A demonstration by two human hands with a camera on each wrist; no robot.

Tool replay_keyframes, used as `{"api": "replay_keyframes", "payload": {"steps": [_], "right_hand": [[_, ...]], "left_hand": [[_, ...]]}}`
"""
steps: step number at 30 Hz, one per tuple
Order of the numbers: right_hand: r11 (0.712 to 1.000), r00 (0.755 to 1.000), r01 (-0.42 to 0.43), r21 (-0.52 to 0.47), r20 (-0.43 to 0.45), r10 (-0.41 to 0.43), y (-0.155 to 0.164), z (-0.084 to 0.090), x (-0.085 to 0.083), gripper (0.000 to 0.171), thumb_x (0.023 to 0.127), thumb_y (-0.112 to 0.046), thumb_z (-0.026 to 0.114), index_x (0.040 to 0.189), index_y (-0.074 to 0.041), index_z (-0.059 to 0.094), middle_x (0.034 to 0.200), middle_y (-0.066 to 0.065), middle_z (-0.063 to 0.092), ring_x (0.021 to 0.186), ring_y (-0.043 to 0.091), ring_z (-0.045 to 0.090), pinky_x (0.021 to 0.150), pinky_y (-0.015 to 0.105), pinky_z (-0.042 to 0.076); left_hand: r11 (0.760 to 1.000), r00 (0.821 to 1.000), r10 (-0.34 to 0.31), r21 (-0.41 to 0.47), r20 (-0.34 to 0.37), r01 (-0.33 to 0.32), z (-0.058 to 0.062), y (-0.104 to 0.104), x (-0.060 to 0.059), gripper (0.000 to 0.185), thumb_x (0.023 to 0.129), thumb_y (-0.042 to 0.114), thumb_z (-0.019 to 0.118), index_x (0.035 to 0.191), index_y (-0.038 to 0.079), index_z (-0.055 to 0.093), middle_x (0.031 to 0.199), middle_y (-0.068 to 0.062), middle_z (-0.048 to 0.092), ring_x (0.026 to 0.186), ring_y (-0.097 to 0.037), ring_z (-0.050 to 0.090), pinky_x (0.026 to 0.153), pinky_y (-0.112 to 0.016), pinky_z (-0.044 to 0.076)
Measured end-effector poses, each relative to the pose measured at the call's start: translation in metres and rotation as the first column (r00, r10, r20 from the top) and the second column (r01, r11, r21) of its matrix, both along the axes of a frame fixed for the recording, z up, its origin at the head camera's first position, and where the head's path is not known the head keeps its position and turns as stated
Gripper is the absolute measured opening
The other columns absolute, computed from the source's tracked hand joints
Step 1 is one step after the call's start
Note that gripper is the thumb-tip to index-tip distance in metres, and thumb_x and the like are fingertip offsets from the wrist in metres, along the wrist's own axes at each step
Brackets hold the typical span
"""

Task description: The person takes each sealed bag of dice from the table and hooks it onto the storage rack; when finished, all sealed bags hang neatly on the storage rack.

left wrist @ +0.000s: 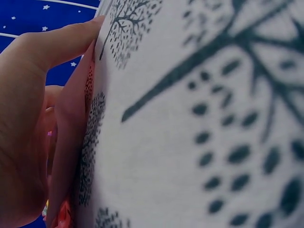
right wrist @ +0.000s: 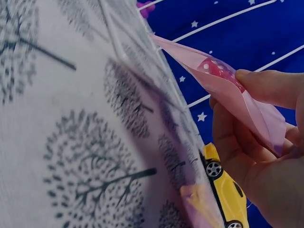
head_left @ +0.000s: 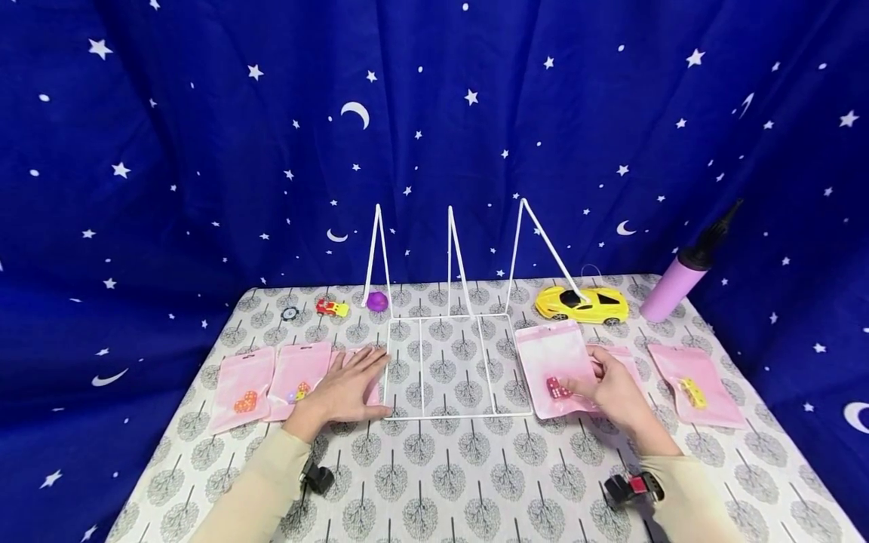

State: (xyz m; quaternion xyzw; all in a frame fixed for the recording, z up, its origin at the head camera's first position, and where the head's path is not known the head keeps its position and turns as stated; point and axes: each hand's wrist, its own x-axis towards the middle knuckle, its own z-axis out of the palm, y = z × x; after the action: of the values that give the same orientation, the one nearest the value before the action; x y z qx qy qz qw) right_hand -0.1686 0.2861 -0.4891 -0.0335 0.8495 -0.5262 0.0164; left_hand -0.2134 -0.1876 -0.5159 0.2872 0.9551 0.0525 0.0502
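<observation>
My right hand (head_left: 614, 385) pinches a pink zip bag (head_left: 546, 351) with red dice (head_left: 558, 388) inside, thumb in front and fingers behind. In the right wrist view, the bag (right wrist: 223, 92) bends between thumb and fingers, raised off the cloth. It overlaps another pink bag (head_left: 621, 362) in the head view. My left hand (head_left: 346, 388) rests with fingers extended over a pink bag (head_left: 373, 388), mostly covering it, beside the left edge of a white wire rack (head_left: 422, 369). The left wrist view shows that bag (left wrist: 71, 109) under the palm.
Two pink bags with dice or beads (head_left: 246, 401) lie left; another with a yellow item (head_left: 692, 392) lies far right. Behind are a small toy car (head_left: 331, 308), purple ball (head_left: 377, 302), yellow car (head_left: 597, 305) and pink pump (head_left: 675, 288). Upright wire prongs (head_left: 451, 249) rise at the rack's back.
</observation>
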Motion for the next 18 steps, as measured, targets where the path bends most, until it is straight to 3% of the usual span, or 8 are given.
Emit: {"api": "replay_keyframes", "payload": {"steps": [4,11,15,18], "right_hand": [[1.000,1.000,0.010,-0.009,-0.013,-0.010,-0.004,0.011,0.006,0.064,0.080,-0.020,0.080,0.132,-0.001,0.049,0.111,0.024,0.066,0.081,0.012,0.067,0.067,0.028,0.059],[0.999,0.999,0.032,-0.007,-0.042,-0.032,-0.011,0.033,0.017,0.060,0.080,-0.023,0.080,0.130,-0.006,0.052,0.098,0.001,0.067,0.076,0.013,0.063,0.063,0.028,0.057],[0.999,0.997,0.035,0.012,-0.072,-0.034,-0.013,0.041,0.023,0.058,0.082,-0.022,0.079,0.131,-0.006,0.052,0.096,-0.003,0.064,0.074,0.010,0.060,0.062,0.026,0.056],[1.000,0.995,0.031,0.004,-0.093,-0.030,-0.016,0.048,0.027,0.056,0.082,-0.022,0.079,0.130,-0.008,0.054,0.089,-0.004,0.063,0.065,0.008,0.056,0.054,0.026,0.052]], "left_hand": [[1.000,1.000,0.001,0.004,-0.001,-0.001,0.000,0.000,0.000,0.103,0.078,0.079,0.052,0.156,0.019,0.022,0.163,-0.003,0.019,0.150,-0.031,0.017,0.118,-0.064,0.010],[1.000,1.000,0.007,0.002,0.000,-0.007,-0.001,0.000,0.000,0.104,0.077,0.082,0.049,0.157,0.021,0.020,0.163,-0.001,0.017,0.150,-0.029,0.016,0.118,-0.063,0.009],[1.000,1.000,0.003,0.009,0.002,-0.003,0.000,0.001,0.000,0.103,0.077,0.081,0.049,0.156,0.021,0.021,0.163,-0.001,0.018,0.150,-0.030,0.016,0.118,-0.063,0.009],[1.000,1.000,-0.004,0.019,-0.005,0.004,0.000,0.001,0.000,0.103,0.078,0.080,0.050,0.156,0.020,0.023,0.163,-0.002,0.020,0.150,-0.031,0.017,0.117,-0.065,0.011]]}}
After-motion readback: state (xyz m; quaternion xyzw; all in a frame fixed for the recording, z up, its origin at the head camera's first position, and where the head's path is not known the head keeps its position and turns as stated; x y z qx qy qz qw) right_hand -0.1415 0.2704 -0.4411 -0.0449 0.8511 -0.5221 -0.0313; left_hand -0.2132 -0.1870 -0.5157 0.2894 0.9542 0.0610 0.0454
